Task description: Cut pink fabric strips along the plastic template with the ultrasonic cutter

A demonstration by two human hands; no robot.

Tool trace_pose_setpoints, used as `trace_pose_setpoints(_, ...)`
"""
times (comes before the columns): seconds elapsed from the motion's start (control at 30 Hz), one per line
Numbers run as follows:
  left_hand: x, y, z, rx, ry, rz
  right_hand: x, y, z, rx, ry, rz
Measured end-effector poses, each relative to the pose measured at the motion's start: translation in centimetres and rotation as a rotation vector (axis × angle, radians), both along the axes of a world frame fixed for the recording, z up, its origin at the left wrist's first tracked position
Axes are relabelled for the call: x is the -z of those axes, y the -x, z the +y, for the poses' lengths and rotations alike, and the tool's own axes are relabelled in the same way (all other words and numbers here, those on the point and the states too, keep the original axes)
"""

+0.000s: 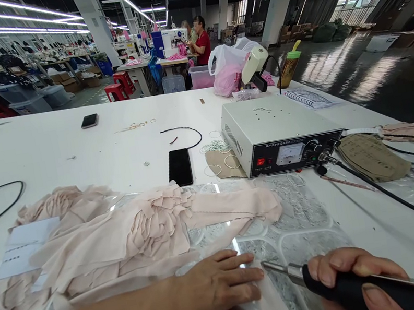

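My left hand (pixel 222 292) lies flat, fingers stretched to the right, on a strip of pale pink fabric (pixel 272 297) over a clear patterned mat (pixel 299 208). Wrapped in my right hand (pixel 355 278) is a handheld ultrasonic cutter (pixel 346 285) with a black grip and a metal tip. That tip points left and sits close to the fingertips of my left hand, at the strip's edge; whether it touches the fabric I cannot tell. Beyond my left arm, a heap of pale pink fabric pieces (pixel 155 227) spreads over the mat.
A grey control box (pixel 276 122) with a dial stands at the right, a black cable (pixel 401 202) running from it. Black phones (pixel 179 167) lie on the white table (pixel 119 153). Farther back are a barcode scanner (pixel 254 65), a bottle (pixel 290 69) and people at sewing machines (pixel 172 41).
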State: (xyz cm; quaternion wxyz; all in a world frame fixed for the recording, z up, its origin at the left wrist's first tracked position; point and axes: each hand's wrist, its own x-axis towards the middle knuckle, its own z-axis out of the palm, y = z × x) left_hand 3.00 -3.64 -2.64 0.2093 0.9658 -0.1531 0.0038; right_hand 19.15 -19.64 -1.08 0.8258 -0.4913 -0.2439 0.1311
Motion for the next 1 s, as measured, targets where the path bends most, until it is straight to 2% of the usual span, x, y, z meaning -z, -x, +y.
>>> trace_pose_setpoints(0.27,-0.04,0.08,0.02,-0.009,0.050,-0.025,-0.49,-0.03,0.10,0.006,0.009,0.049)
trace_pose_setpoints(0.7,0.07,0.16,0.11,-0.013,0.117,-0.018,0.16,0.05,0.91,-0.009,-0.034,-0.042)
trace_pose_setpoints(0.83,-0.12,0.17,0.10,-0.015,0.157,-0.012,0.18,-0.12,0.64,-0.004,-0.051,0.007)
trace_pose_setpoints(1.0,-0.23,0.12,-0.04,-0.015,0.105,0.019,0.15,-0.16,0.48,0.001,-0.107,0.016)
